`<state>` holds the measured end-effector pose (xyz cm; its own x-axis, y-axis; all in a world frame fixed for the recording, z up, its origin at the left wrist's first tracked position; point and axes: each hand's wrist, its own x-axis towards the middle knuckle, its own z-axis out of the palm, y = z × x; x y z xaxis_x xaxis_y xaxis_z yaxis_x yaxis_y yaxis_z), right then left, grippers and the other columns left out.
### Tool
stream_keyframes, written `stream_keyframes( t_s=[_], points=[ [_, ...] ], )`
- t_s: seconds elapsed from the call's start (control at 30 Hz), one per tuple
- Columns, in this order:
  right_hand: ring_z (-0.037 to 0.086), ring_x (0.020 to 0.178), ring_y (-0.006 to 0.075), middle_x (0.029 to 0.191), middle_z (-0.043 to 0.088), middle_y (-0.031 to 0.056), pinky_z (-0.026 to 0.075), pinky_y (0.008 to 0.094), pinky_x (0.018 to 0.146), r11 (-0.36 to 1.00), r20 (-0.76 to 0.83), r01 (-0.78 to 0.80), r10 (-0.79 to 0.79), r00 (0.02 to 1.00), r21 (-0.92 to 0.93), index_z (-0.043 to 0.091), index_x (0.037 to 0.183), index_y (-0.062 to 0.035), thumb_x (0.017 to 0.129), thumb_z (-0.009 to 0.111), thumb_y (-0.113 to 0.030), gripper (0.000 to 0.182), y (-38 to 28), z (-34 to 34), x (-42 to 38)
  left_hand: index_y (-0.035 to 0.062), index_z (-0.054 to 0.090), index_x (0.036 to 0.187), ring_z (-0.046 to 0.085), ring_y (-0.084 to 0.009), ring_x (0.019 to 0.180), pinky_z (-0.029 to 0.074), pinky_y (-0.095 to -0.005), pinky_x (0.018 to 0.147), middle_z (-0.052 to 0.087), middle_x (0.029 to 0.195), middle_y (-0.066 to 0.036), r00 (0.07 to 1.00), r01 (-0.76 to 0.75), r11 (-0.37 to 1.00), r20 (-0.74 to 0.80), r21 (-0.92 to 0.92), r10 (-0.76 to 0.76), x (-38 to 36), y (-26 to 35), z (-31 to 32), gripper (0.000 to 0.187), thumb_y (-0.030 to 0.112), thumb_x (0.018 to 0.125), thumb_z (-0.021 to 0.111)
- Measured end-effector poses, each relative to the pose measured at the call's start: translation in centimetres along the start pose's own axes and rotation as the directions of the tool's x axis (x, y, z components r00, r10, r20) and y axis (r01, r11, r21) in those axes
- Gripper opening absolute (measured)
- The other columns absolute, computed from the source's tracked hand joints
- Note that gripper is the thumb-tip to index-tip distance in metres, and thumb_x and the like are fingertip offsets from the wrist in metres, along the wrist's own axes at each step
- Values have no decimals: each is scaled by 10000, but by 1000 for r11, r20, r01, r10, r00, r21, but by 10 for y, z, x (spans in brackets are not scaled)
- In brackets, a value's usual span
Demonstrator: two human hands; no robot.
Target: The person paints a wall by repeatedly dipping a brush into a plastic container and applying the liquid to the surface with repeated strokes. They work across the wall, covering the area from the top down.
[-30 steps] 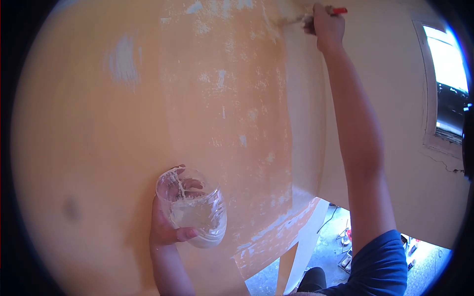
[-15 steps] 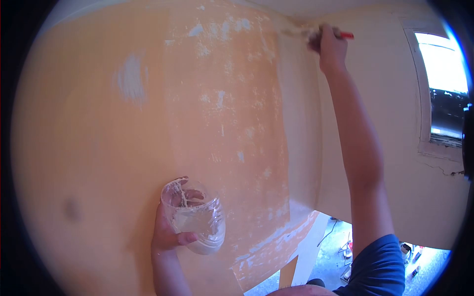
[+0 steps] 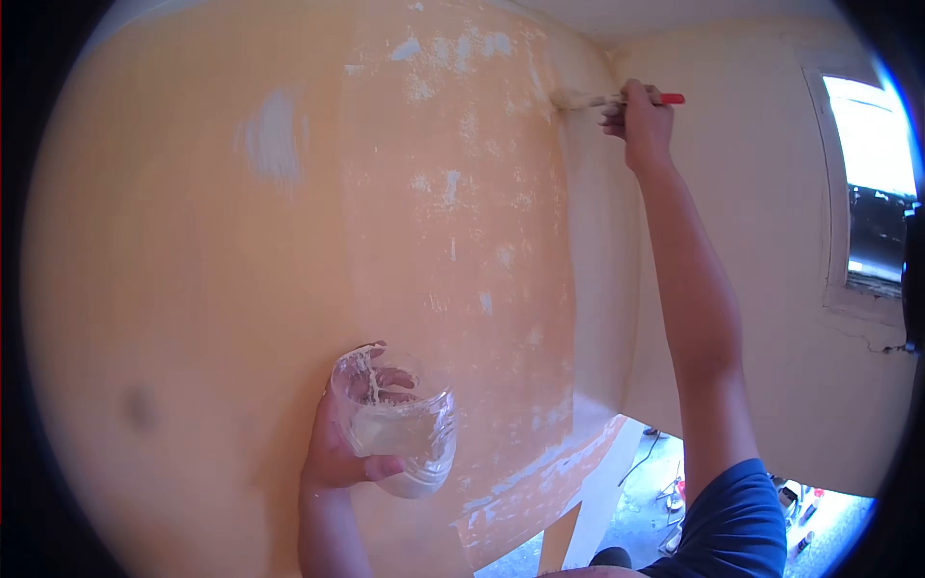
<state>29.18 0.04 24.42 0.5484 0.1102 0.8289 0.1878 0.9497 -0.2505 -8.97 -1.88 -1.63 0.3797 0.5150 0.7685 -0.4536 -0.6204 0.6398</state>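
Note:
My left hand [image 3: 339, 448] is wrapped round a clear plastic container [image 3: 409, 433] smeared with white, with pale contents inside, held upright in front of the wall. High on the right, my right hand [image 3: 641, 120] grips a paintbrush [image 3: 602, 100] with a red handle end. The brush points left, and its pale bristles are at the orange wall [image 3: 501, 212] close to the corner. White patches and streaks mark this wall, and a paler strip runs down beside the corner.
A window [image 3: 872, 183] is set in the right-hand wall [image 3: 742, 193], with a crack below it. Under the wall's lower edge, the floor [image 3: 641, 501] shows a cable and several small items. The ceiling [image 3: 665, 14] meets both walls above.
The brush and my right hand are slightly lower, with the bristles now at the wall near the corner. The view has shifted a little, and the container appears slightly further right.

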Motion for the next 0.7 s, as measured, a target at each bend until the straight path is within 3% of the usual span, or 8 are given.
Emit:
stream_keyframes(
  t_s=[0.07, 0.13, 0.33, 0.47, 0.53, 0.57, 0.63, 0.7],
  points=[
    [620, 499, 194, 679, 635, 122, 524, 293, 419, 997, 10, -62, 63, 998, -37, 531, 806, -23, 824, 554, -140, 121, -10, 5, 6, 2, 261, 1382, 564, -254, 1052, 462, -383, 920, 526, 1145, -176, 1000, -2, 1000, 4, -6, 2, -1, -3, -2, 1131, 244, 488, 910],
    [627, 511, 204, 687, 632, 138, 535, 295, 434, 978, 5, 64, -66, 998, 201, 523, 825, -4, 825, 548, -132, 130, -16, 28, 30, 3, 265, 1381, 563, -253, 1054, 459, -385, 925, 526, 1145, -174, 1000, 8, 1000, 24, 3, -8, 1, -2, -2, 1130, 244, 486, 912],
    [618, 482, 215, 693, 631, 154, 552, 298, 452, 948, -26, 222, -222, 975, 227, 512, 824, 25, 826, 541, -132, 159, -7, 72, 72, -4, 276, 1371, 554, -256, 1073, 453, -389, 931, 527, 1144, -170, 1000, -17, 1000, 2, -12, 17, -1, -4, -7, 1123, 253, 483, 913],
    [618, 483, 217, 707, 632, 157, 555, 302, 456, 984, -63, 156, -151, 987, 85, 516, 835, 27, 828, 543, -130, 159, 9, 36, 23, -8, 283, 1368, 544, -257, 1091, 448, -392, 937, 527, 1147, -167, 1000, 8, 1000, 20, 8, -8, -2, -1, -6, 1120, 255, 480, 913],
    [615, 468, 249, 733, 634, 181, 571, 328, 452, 1000, 15, -13, 13, 1000, 25, 494, 849, 87, 836, 547, -136, 229, -6, 17, 2, -7, 286, 1368, 541, -257, 1094, 447, -393, 939, 527, 1148, -165, 1000, 19, 1000, 10, -3, -19, -3, -2, -5, 1120, 256, 478, 913],
    [615, 468, 249, 733, 634, 181, 571, 328, 452, 1000, 22, -15, 14, 1000, 22, 494, 849, 87, 836, 547, -136, 229, -7, 22, 9, -6, 288, 1367, 541, -258, 1094, 447, -396, 940, 528, 1150, -162, 1000, 11, 1000, 23, 10, -11, -2, -3, -6, 1117, 256, 479, 913],
    [630, 511, 219, 737, 638, 156, 561, 311, 465, 967, -53, 56, -45, 998, 247, 533, 878, 57, 828, 562, -140, 205, -11, 38, 40, -6, 289, 1367, 542, -259, 1094, 447, -398, 941, 528, 1151, -160, 999, 1, 999, 38, 34, -2, -1, -3, -6, 1115, 256, 480, 913],
    [632, 518, 219, 740, 640, 153, 562, 310, 467, 953, -60, 87, -73, 996, 290, 534, 875, 59, 830, 561, -143, 209, -8, 66, 63, -4, 289, 1368, 540, -260, 1098, 447, -403, 942, 525, 1155, -154, 1000, 3, 1000, 0, 5, -3, -1, -3, -4, 1114, 254, 481, 912]
  ],
)
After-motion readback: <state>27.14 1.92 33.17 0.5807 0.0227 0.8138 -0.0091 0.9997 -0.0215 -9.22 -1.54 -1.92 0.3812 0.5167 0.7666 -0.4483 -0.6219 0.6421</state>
